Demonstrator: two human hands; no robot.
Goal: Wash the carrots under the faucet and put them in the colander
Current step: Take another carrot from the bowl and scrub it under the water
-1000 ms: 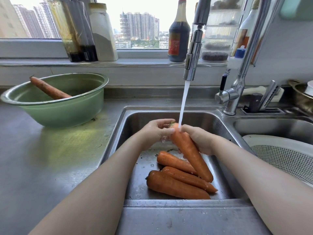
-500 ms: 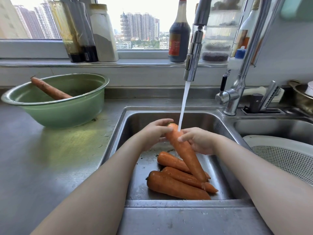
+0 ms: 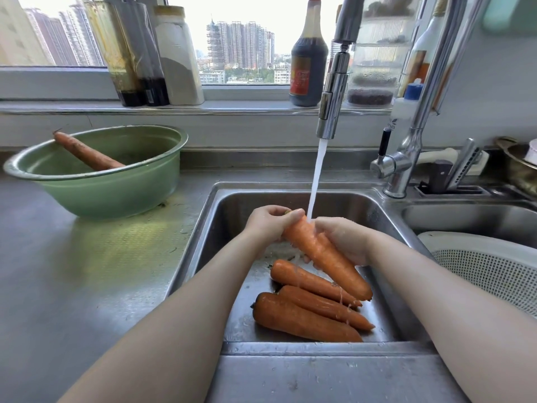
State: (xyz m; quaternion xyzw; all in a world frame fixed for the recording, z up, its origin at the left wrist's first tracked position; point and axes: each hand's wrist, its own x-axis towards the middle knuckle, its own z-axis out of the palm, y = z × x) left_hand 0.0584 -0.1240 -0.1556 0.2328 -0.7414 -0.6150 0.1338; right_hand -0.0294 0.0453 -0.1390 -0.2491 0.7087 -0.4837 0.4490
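One carrot [image 3: 325, 254] sits under the faucet [image 3: 334, 91] stream, left hand [image 3: 267, 225] and right hand [image 3: 343, 239] curled around it, while three carrots [image 3: 308, 309] lie in the sink [image 3: 203, 228], another waits in the green bowl [image 3: 96, 184], and the colander [image 3: 479, 263] appears empty.

No text can be read anywhere. A red and yellow label is borne by the dark bottle [image 3: 308, 59] on the sill beyond the left hand [image 3: 268, 225], but its print is blurred. A small mark on the white bottle [image 3: 402, 114], beyond the right hand [image 3: 345, 239], cannot be made out.
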